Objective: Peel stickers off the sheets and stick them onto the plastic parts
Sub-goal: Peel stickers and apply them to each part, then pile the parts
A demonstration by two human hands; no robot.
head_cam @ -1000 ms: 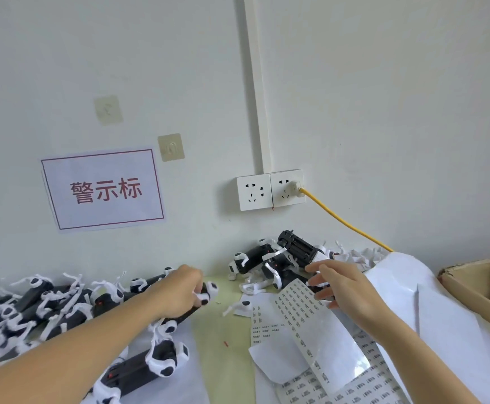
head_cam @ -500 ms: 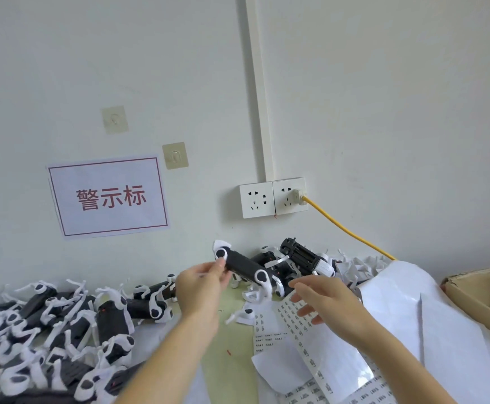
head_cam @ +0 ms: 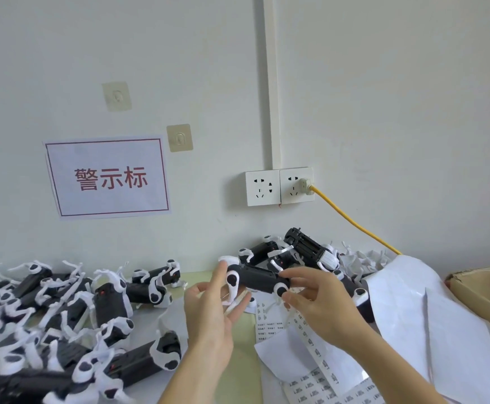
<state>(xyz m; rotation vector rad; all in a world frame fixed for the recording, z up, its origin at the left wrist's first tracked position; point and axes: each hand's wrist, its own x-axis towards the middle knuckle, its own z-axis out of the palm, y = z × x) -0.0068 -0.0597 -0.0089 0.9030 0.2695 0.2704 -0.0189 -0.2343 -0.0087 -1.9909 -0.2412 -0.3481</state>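
Observation:
A black plastic part with white arms is held up over the table between both hands. My right hand pinches its right end between fingers and thumb. My left hand is at its left end with fingers spread and mostly straight, the index finger touching the white cap there. Sticker sheets with rows of small printed labels lie on the table under my right hand, one strip curling upward.
A large pile of black-and-white parts fills the left of the table; a smaller pile lies against the wall. White backing paper and a cardboard box are on the right. A yellow cable runs from the wall socket.
My left hand lifted a part off the left pile and carried it right to the middle. My right hand left the sticker sheet and took hold of the part's right end; my left fingers loosened.

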